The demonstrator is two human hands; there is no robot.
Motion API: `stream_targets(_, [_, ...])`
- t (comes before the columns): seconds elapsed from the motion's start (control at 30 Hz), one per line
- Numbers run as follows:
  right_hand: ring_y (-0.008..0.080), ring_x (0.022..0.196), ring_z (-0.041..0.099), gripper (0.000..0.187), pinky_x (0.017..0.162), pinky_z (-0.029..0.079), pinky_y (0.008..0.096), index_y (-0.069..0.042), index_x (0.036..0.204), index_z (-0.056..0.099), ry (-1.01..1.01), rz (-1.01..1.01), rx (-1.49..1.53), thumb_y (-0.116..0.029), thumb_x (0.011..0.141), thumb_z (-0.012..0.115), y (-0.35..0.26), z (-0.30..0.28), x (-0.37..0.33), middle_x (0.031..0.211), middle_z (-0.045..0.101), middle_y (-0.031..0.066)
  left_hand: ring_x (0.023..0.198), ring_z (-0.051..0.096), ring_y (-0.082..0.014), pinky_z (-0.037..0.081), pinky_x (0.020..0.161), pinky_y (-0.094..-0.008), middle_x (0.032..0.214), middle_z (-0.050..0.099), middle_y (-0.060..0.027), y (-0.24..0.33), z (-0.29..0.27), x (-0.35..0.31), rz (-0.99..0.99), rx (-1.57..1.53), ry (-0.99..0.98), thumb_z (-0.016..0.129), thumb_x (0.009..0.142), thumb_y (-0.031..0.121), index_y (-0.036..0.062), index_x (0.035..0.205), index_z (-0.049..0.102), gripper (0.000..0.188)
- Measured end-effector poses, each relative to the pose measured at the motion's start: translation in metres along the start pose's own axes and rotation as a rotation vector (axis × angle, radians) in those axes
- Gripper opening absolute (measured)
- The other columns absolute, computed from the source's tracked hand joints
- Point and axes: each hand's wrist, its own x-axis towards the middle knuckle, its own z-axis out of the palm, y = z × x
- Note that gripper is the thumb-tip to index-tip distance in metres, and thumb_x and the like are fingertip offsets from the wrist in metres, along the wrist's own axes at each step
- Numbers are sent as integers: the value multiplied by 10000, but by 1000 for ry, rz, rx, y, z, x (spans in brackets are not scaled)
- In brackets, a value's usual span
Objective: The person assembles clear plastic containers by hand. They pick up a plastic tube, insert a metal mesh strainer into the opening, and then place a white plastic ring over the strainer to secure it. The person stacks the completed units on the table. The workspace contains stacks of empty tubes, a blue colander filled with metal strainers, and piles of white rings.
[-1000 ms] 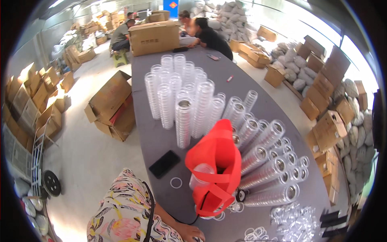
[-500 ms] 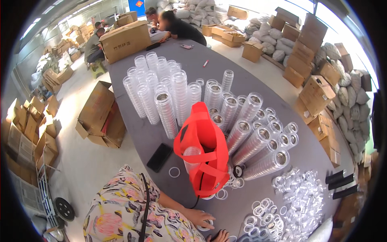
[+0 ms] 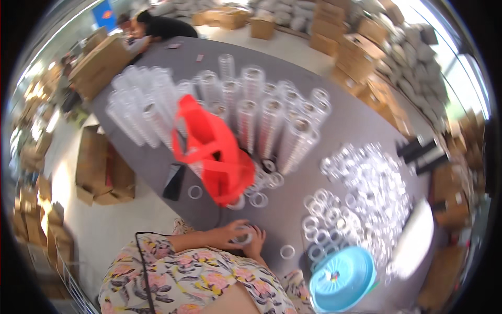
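Note:
My left hand point(image 3: 229, 234) and my right hand point(image 3: 254, 243) meet at the near table edge. Between them is a clear round plastic piece point(image 3: 242, 237), with the fingers of both hands closed around its sides. Motion blur hides its finer detail. Just beyond my hands stands a red fabric bag point(image 3: 212, 154) with looped handles. A single white ring point(image 3: 287, 252) lies to the right of my right hand. More white rings point(image 3: 327, 220) are spread farther right, beside a large heap of small clear plastic pieces point(image 3: 368, 180).
Tall stacks of clear plastic cups point(image 3: 272, 118) fill the table's far part. A dark phone point(image 3: 174, 182) lies left of the bag. A blue plastic basket point(image 3: 342, 277) is at the near right, by a white sack point(image 3: 414, 240). An open carton point(image 3: 104, 167) sits on the floor left.
My view has swung to the right, bringing the blue basket into sight. My two hands, apart before, are now together around the clear round piece.

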Motion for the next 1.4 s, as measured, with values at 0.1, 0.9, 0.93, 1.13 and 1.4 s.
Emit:
stream_targets(0.1, [247, 1250, 397, 810, 1068, 202, 531, -127, 1250, 490, 57, 2, 83, -338, 537, 810, -11, -10, 1, 1251, 517, 23, 1302, 301, -415, 311, 1062, -427, 1414, 242, -244, 14, 0, -1, -150, -33, -36, 706, 786, 302, 111, 1386, 352, 722])
stream_targets(0.9, [361, 1095, 518, 763, 937, 414, 415, 0, 1246, 430, 569, 297, 477, -173, 613, 819, 50, -116, 45, 1177, 525, 195, 1145, 429, -354, 350, 981, -422, 1273, 396, -195, 71, -31, 187, 147, 306, 80, 735, 716, 259, 84, 1367, 387, 758])
stream_targets(0.93, [361, 1104, 514, 765, 942, 413, 412, 1, 1252, 425, 597, 295, 468, -161, 615, 816, 56, -122, 58, 1186, 520, 198, 1146, 427, -356, 341, 986, -427, 1266, 406, -190, 71, -34, 201, 177, 334, 117, 732, 716, 253, 73, 1361, 389, 752])
stream_targets(1.13, [354, 1156, 493, 777, 964, 404, 404, 1, 1280, 402, 675, 230, 492, -100, 617, 795, 92, -172, 141, 1227, 505, 199, 1211, 383, -366, 301, 1014, -446, 1326, 386, -198, 79, -56, 271, 315, 421, 256, 731, 707, 212, 36, 1340, 379, 745])
stream_targets(1.4, [361, 1146, 496, 813, 957, 402, 414, -24, 1291, 388, 800, 160, 508, -111, 605, 814, 143, -214, 249, 1211, 509, 205, 1257, 355, -394, 282, 1038, -502, 1353, 354, -228, 91, -56, 279, 487, 229, 482, 745, 660, 99, 33, 1271, 438, 686])
